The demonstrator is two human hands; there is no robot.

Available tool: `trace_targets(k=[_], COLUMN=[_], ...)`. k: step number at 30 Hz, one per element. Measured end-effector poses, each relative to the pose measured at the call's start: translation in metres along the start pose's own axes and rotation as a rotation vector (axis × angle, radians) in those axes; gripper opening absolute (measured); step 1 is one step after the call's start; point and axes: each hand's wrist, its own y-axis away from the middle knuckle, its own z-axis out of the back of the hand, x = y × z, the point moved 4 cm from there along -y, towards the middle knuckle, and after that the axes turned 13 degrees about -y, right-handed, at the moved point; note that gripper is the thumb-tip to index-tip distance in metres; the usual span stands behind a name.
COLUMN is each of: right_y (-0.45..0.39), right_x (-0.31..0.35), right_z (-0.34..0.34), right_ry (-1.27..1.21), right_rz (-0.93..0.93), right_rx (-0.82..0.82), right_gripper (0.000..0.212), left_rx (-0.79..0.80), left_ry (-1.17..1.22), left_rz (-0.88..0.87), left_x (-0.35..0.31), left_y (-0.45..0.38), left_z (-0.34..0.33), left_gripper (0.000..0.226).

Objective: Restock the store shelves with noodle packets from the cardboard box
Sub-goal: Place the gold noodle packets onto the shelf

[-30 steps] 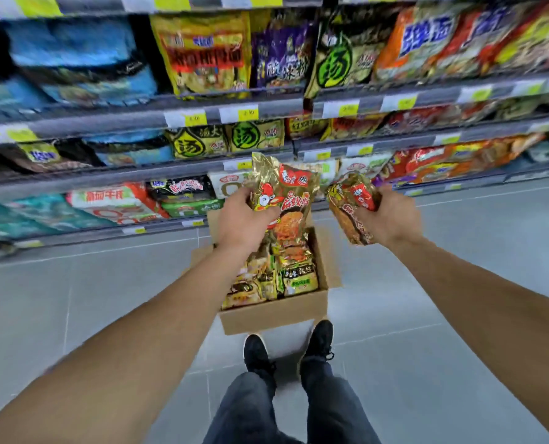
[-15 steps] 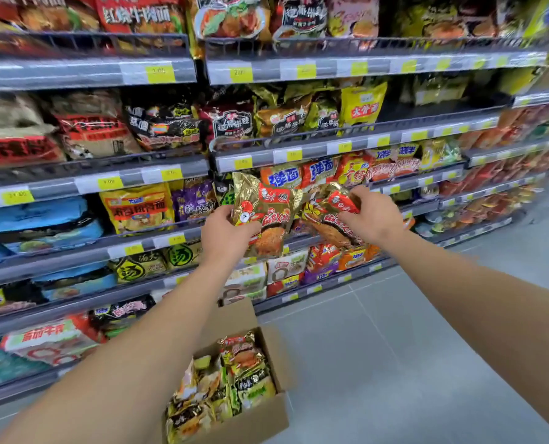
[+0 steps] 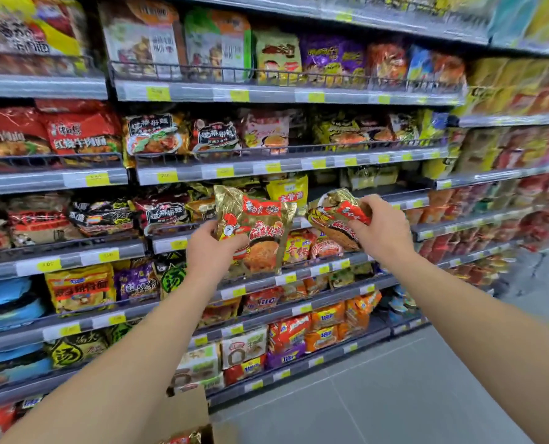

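Packets are filling both hands at the centre of the frame. The left hand is gripping a gold noodle packet by its lower left edge, fingers curled round it; the packet is standing nearly upright, long axis vertical, printed face toward the camera. The right hand is clutching a second gold packet, fingers wrapped over its right end; this one is lying tilted, long axis running from upper left to lower right. Both are hanging just in front of the middle shelf, where a dark gap is showing behind the right packet. The cardboard box is sitting at the bottom edge on the grey floor, which is lying open at lower right.
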Motion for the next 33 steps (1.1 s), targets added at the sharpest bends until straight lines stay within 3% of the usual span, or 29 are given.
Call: trace_targets(k=[5, 10, 15, 19, 23, 28, 33], right_y=[-0.045, -0.102, -0.167, -0.226, -0.277, -0.336, -0.388], right_x=[-0.011, -0.027, -0.046, -0.058, -0.067, -0.079, -0.091], right_z=[0.035, 0.045, 0.041, 0.026, 0.014, -0.004, -0.036], right_ry=[-0.020, -0.012, -0.002, 0.040, 0.064, 0.102, 0.098], right_rz=[0.057, 0.138, 0.230, 0.251, 0.279, 0.327, 0.402], right_rx=[-0.083, -0.121, -0.180, -0.165, -0.166, -0.152, -0.101], right_gripper=[0.029, 0.017, 0.024, 0.023, 0.025, 0.035, 0.034], left_rx=[-0.016, -0.032, -0.022, -0.014, -0.054, -0.128, -0.251], left_ry=[0.093, 0.128, 0.182, 0.213, 0.165, 0.251, 0.268], left_rz=[-0.031, -0.031, -0.030, -0.077, -0.103, -0.099, -0.080], left_x=[-0.047, -0.074, -0.087, -0.102, -0.119, -0.132, -0.125], left_y=[-0.024, -0.072, -0.136, -0.188, -0.231, -0.271, -0.300], left_z=[-0.030, -0.061, -0.099, -0.129, -0.140, -0.150, -0.154], left_gripper=[0.069, 0.036, 0.033, 0.039, 0.071, 0.058, 0.102])
